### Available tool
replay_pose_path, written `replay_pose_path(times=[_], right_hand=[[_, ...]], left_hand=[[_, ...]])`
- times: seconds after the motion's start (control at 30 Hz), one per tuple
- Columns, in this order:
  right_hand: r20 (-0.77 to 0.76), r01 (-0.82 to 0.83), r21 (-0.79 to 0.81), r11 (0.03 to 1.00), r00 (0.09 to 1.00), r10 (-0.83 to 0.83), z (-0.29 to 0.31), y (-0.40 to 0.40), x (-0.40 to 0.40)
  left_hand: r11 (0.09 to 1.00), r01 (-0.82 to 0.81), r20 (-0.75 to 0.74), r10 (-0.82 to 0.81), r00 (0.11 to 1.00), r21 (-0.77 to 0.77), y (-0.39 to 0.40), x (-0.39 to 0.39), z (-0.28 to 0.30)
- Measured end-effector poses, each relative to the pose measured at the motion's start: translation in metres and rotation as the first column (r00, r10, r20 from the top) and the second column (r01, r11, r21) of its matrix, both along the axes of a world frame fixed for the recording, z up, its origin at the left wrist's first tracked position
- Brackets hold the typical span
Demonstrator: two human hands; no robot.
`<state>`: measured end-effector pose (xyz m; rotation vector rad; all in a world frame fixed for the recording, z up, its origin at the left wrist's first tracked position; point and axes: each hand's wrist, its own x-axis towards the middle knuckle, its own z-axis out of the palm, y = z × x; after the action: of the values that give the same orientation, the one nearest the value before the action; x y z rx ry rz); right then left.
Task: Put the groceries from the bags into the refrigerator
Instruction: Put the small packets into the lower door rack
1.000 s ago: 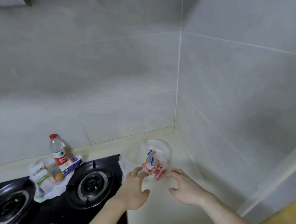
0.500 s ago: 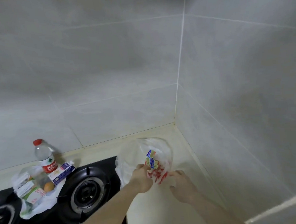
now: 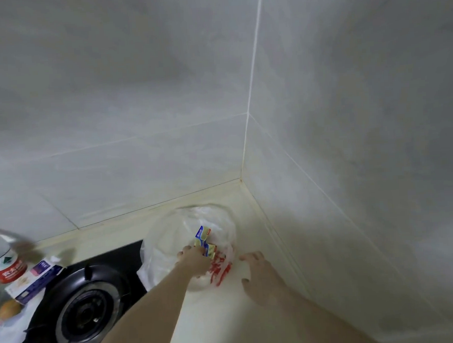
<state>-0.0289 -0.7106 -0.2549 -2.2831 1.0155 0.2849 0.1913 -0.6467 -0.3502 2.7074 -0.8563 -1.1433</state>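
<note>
A clear plastic bag (image 3: 168,241) with red print lies on the cream counter in the corner of the tiled walls. Small blue-and-yellow packets (image 3: 203,235) show inside it. My left hand (image 3: 196,260) reaches into the bag, fingers curled at the packets; whether it grips one is hidden by the hand itself. My right hand (image 3: 255,275) rests on the counter at the bag's right edge, fingers loosely spread and touching the plastic.
A black gas hob (image 3: 83,312) lies left of the bag. On its far left sit a water bottle (image 3: 5,261), a purple-and-white carton (image 3: 36,281), and an orange fruit (image 3: 8,309) on another white bag. Tiled walls close in behind and to the right.
My left hand has moved forward from the bag's mouth into the bag. The view has shifted right and closer, pushing the hob and bottle toward the left edge.
</note>
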Motion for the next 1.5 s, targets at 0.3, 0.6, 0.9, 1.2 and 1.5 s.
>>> replay_pose_path(times=[0.3,0.6,0.9,1.2,1.5], right_hand=[[0.001,-0.079,-0.001,0.997,0.997,0.079,-0.008,-0.023,0.008],[-0.067,-0.190,0.057,0.980,0.979,0.194,-0.039,-0.043,0.079],[-0.050,-0.150,-0.001,0.989,0.987,0.150,-0.065,-0.045,0.112],[-0.011,-0.148,-0.073,0.986,0.989,0.148,-0.079,-0.038,0.122],[0.406,0.288,0.207,0.935,0.844,-0.350,-0.025,-0.011,0.050]], left_hand=[[0.980,-0.176,-0.078,0.169,0.982,-0.092,-0.009,0.010,-0.021],[0.798,-0.426,-0.266,0.340,0.902,-0.427,0.034,-0.026,0.070],[0.679,-0.538,-0.353,0.407,0.842,-0.500,0.097,-0.056,0.113],[0.679,-0.535,-0.335,0.417,0.845,-0.503,0.102,-0.049,0.129],[0.660,-0.472,-0.327,0.341,0.881,-0.584,0.117,-0.052,0.164]])
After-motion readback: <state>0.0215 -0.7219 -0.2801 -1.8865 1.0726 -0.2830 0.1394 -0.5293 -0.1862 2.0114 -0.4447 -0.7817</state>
